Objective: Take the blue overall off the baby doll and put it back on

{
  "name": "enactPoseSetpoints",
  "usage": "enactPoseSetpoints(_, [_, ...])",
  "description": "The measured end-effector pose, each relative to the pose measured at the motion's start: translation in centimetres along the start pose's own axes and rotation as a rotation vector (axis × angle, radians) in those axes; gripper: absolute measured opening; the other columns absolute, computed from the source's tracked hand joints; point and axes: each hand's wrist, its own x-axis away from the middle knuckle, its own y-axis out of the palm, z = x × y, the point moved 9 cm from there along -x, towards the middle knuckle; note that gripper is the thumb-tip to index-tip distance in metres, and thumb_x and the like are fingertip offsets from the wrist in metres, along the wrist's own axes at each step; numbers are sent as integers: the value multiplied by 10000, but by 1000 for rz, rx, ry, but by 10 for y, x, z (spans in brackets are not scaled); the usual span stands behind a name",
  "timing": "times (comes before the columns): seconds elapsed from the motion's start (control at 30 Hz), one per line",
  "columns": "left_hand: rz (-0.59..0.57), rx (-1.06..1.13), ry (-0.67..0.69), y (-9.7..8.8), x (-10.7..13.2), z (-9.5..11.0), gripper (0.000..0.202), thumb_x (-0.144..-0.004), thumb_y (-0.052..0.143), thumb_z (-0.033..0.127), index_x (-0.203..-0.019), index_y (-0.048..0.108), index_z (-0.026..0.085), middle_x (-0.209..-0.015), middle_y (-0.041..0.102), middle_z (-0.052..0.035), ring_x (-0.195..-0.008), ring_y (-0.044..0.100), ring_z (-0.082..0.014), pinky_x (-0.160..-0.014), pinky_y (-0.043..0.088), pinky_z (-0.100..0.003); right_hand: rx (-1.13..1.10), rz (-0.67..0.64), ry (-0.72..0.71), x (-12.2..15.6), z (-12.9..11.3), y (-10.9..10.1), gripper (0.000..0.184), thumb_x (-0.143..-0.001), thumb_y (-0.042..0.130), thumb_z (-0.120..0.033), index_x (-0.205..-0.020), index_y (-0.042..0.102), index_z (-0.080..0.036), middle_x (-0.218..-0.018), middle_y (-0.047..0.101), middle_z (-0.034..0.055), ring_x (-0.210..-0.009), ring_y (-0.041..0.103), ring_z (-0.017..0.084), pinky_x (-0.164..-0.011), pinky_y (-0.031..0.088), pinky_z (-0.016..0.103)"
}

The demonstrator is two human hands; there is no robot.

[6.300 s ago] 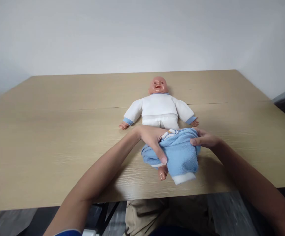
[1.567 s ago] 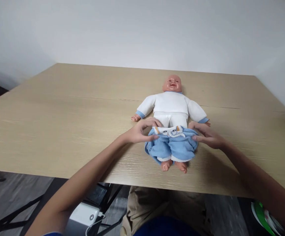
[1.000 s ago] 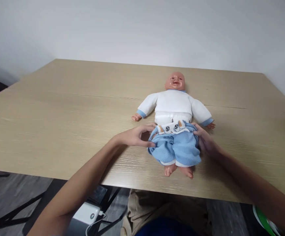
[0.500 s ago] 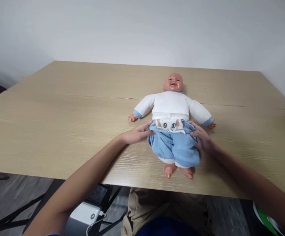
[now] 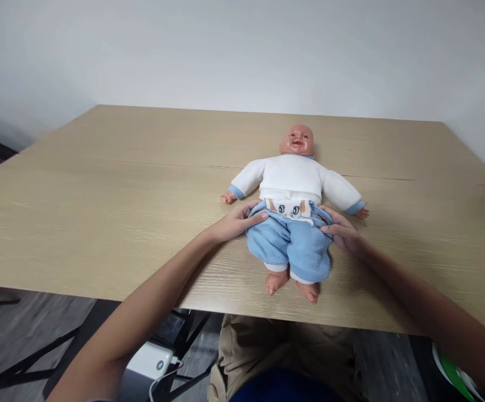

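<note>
On its back on the table lies a baby doll (image 5: 290,177) in a white top with blue cuffs, head toward the wall and feet toward me. Its blue fleece pants (image 5: 307,251) have white ankle hems, and a white front panel (image 5: 288,209) with embroidered eyes folds over at the waist. My left hand (image 5: 240,219) pinches the waistband on the left side, thumb on top. On the opposite side, my right hand (image 5: 343,230) grips the waistband too, its fingers partly hidden behind the cloth. The doll's bare feet stick out below the hems.
The wooden table (image 5: 120,223) reaches back to a pale wall (image 5: 267,56). Below its front edge, at left, a white power bank (image 5: 149,358) with a cable lies on a dark surface. Something green and white (image 5: 456,371) shows at the lower right.
The doll's legs and pants have swung slightly to the left between my hands. My left hand has slid up a little along the waistband, still gripping it. My right hand keeps its hold.
</note>
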Motion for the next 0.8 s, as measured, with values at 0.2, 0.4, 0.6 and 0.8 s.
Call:
enactPoseSetpoints(0.2, [207,-37,79,-21,3,6,437,-978,818,604,-989,689,186,-936,624,-22,-889,585,-177,-829,487,-296,357,116,-254,8,-23,-3,306,-956,791,-531,-1075,700,-264,-932,631,9,-862,564,235,-809,470,358])
enactPoseSetpoints(0.4, [367,-144,195,-31,-3,11,536,-971,775,721,-1054,650,206,-1189,615,-69,-1127,572,-213,-1019,476,-311,558,433,-550,17,-53,0,211,-1078,679,-490,-1026,666,-286,-1159,660,72,-1165,605,300,-1118,463,445])
enactPoseSetpoints(0.6, [457,4,124,-31,-21,-4,671,-882,776,851,-1020,544,237,-874,495,34,-816,461,-159,-791,441,-271,243,389,-281,-21,-20,-18,362,-988,714,-642,-1048,644,-292,-956,609,-16,-939,580,231,-925,505,352])
enactPoseSetpoints(0.8, [411,68,72,-28,-18,3,610,-897,811,776,-975,596,211,-888,579,11,-820,511,-161,-773,438,-274,214,350,-230,-14,-26,-15,276,-955,716,-545,-959,623,-285,-860,554,-28,-833,522,216,-817,471,337])
